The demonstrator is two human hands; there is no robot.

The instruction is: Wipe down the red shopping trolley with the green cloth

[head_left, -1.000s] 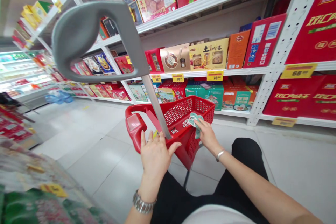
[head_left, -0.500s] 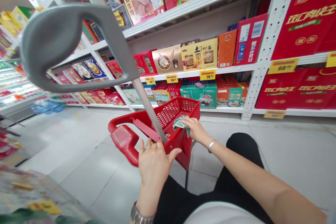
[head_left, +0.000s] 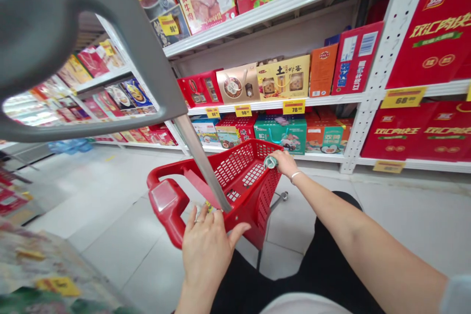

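Observation:
A red plastic shopping basket (head_left: 253, 191) on wheels stands on the tiled floor in front of me. Its grey pull handle (head_left: 110, 44) rises on a metal pole toward the camera. My left hand (head_left: 208, 250) rests on the basket's near rim at the pole's base, fingers curled over the edge. My right hand (head_left: 285, 163) reaches to the far right corner of the rim and presses a bunched green-and-white cloth (head_left: 270, 162) against it. A bracelet sits on that wrist.
White store shelves (head_left: 279, 105) with boxed goods and yellow price tags run along the far side. Large red cartons (head_left: 415, 132) fill the right shelves. A display edge (head_left: 44, 274) lies at the lower left. Grey floor tiles (head_left: 121, 196) stretch to the left.
My right hand slid the cloth along the basket's right rim to the far corner. The basket shifted left and the grey handle came closer to the camera.

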